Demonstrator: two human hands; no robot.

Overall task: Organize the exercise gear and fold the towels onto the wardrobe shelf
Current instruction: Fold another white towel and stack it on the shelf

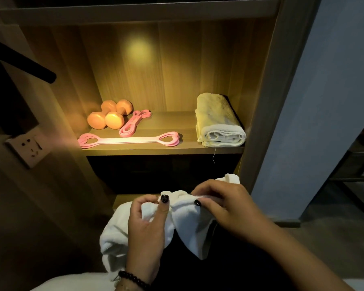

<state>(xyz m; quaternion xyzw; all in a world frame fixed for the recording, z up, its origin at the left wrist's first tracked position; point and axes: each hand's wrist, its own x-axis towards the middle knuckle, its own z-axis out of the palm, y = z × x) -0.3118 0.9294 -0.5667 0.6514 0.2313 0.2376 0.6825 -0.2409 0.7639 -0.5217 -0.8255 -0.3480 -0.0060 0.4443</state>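
Wardrobe shelf (147,149), frame centre: folded towel (220,122) at its right end, two resistance bands (128,140) and dumbbells (109,114) at left. Lower centre: your left hand (144,229) and right hand (223,203) each pinch the white towel (185,221) along its top edge.

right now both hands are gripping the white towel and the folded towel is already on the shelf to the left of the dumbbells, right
Not quite. In the head view the folded towel sits at the right end of the shelf, to the right of the dumbbells. The rest holds: left hand and right hand both grip the white towel.
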